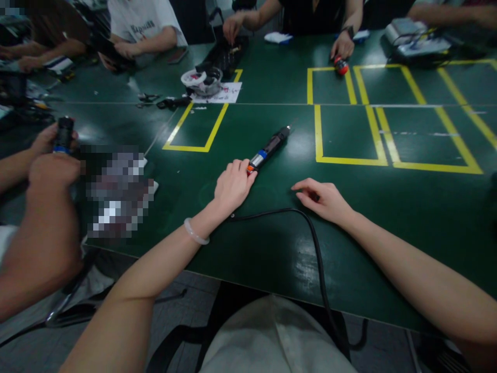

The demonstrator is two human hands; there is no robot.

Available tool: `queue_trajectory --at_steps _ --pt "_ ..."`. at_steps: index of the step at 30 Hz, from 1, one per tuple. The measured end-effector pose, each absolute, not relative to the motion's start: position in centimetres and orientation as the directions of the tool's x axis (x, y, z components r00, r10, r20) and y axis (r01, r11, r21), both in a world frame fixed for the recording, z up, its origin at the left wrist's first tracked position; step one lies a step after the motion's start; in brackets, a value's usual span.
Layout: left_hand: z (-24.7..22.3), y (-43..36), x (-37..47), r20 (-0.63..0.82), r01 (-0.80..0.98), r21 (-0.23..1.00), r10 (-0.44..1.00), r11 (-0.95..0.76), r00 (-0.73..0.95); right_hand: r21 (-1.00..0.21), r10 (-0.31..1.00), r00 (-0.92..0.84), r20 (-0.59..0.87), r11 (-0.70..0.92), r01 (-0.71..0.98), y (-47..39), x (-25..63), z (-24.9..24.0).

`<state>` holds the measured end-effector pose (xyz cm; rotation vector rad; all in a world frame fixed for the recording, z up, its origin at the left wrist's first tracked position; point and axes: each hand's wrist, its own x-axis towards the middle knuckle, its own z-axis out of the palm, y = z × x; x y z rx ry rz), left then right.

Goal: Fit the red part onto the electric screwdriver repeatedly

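Green tabletop [267, 259] is stretching across the view, with yellow tape outlines [351, 161] lying beyond the hands. Powered screwdriver [267, 150]: lying low over the surface, ahead of both hands, its long axis running obliquely from near-left to far-right, metal tip pointing away from the wearer. Orange rear end is sitting at the left hand [233, 186], whose thumb and fingers are closing round it; grip beneath the palm is hidden. Left is therefore the nearer hand, in contact. Right hand [326, 199] is hovering or resting to the right and nearer the wearer than the tip, well apart from the tool; fingers half-curling, thumb and index parted, nothing visibly held. Black cable [317, 243] is emerging near the left wrist, curving between the forearms and dropping over the near edge; any join to the tool is hidden.
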<state>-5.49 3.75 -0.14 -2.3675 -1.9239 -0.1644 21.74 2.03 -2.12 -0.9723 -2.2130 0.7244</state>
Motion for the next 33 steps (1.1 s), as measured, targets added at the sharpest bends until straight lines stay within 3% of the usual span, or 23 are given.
queue_trajectory --at_steps 12,16,19,23,28,33 --pt "-0.2 0.0 1.6 0.089 0.847 0.030 0.845 -0.531 0.527 -0.794 0.810 -0.525 0.262 0.490 0.360 1.6 21.1 -1.9" --pt "-0.2 0.0 1.5 0.101 0.809 0.086 0.812 -0.582 0.574 -0.943 0.871 -0.476 0.120 0.250 0.220 1.7 21.0 -1.8" --pt "-0.3 0.1 1.0 0.110 0.793 0.110 0.801 -0.599 0.589 -0.985 0.880 -0.471 0.062 0.129 0.112 1.9 21.1 -1.9" --pt "-0.5 0.2 0.8 0.109 0.782 0.128 0.793 -0.609 0.600 -0.927 0.836 -0.509 0.206 0.333 0.172 1.7 21.4 -2.2" --pt "-0.3 0.3 0.9 0.094 0.783 0.134 0.794 -0.608 0.600 -0.654 0.683 -0.635 0.360 0.671 0.350 1.5 21.6 -2.0" --pt "-0.4 0.5 0.8 0.086 0.786 0.103 0.793 -0.609 0.603 -0.468 0.540 -0.749 0.385 0.813 0.345 1.7 22.1 -1.6"
